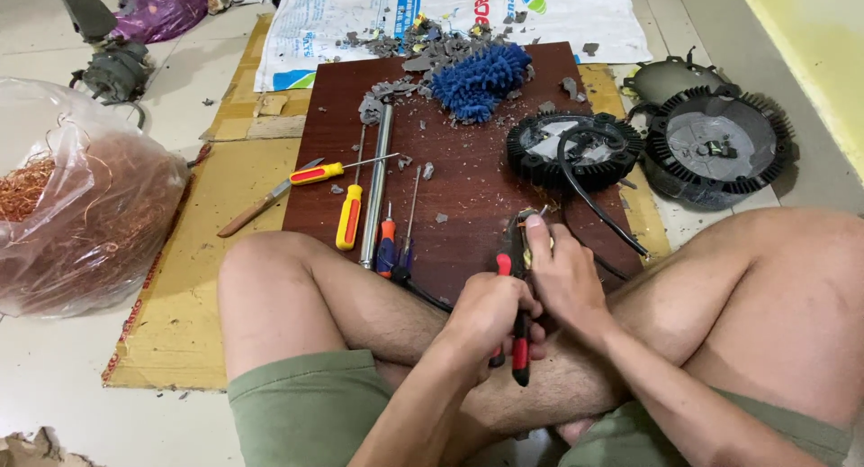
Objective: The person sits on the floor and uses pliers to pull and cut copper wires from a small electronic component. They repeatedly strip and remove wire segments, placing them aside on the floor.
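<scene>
The left hand is gripping red-and-black-handled pliers over the dark red-brown wooden board, fingers wrapped tight. The right hand is pinching a small metal part at the plier tips, where a slip could be nipping those fingers.

Olive-green shorts, bare arms

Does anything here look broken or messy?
Yes. Grey broken fragments lie scattered over the brown board and the white sack beyond it. Two round black finned housings sit opened up, one trailing a black cable. The left hand grips red-handled pliers.
</scene>
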